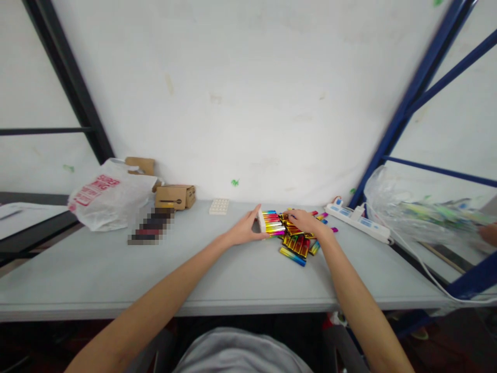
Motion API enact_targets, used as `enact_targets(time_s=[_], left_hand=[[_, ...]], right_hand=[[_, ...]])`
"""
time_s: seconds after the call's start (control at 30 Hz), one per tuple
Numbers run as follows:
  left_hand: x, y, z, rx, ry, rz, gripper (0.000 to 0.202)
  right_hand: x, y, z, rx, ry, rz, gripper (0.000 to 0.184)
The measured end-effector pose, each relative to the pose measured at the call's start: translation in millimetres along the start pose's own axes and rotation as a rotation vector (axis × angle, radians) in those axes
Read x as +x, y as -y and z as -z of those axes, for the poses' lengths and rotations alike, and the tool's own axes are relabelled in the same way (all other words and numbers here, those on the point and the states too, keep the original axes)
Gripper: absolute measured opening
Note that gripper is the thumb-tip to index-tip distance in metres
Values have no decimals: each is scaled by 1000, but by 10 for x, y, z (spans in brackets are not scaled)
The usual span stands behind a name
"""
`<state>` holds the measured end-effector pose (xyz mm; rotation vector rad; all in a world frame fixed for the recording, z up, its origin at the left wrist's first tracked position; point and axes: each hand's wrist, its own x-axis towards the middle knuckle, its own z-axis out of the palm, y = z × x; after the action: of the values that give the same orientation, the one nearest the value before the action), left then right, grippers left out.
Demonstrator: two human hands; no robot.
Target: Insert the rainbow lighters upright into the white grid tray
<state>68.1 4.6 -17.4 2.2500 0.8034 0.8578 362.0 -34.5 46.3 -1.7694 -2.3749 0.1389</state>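
- Here's the left hand [245,228], thumb up and fingers under, gripping a white holder [261,221] over the middle of the table [217,280], a bit nearer the back edge than the front.
- And look at that holder, tipped on its side, a row of shiny tubes [275,223] in red, gold, silver and magenta pointing toward the table's right edge!
- Over to the right hand [305,220], palm down, fingers bent at the loose metallic tubes [297,243] just beside the holder; whether it pinches one, I cannot tell.
- One yellow-to-blue tube [293,256] lies out front, the closest of the pile to the table's front edge.
- Up at the back edge, left of the hands, sits a white grid tray [219,206].
- Toward the back left corner: a cardboard box [174,197] and a white plastic bag [112,197], near each other.
- Near the back right corner, a white power strip [359,224] lies slantwise.
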Motion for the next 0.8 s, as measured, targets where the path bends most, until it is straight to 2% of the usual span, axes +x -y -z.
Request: enact_targets(time_s=[0.2, 0.43, 0.57, 0.7, 0.8], left_hand=[[5, -28, 0, 2, 4, 0, 135], [11, -20, -2, 2, -8, -2, 134], [12, 15, -10, -12, -14, -15, 134], [11, 48, -27, 4, -23, -27, 132], [15, 58, -38, 21, -15, -33, 132]], right_hand=[[-21, -80, 7, 44, -37, 15, 53], [-6, 55, -36, 53, -59, 58, 51], [16, 101, -81, 81, -144, 66, 46], [58, 264, -222, 136, -281, 162, 49], [112, 460, -361, 108, -326, 219, 54]])
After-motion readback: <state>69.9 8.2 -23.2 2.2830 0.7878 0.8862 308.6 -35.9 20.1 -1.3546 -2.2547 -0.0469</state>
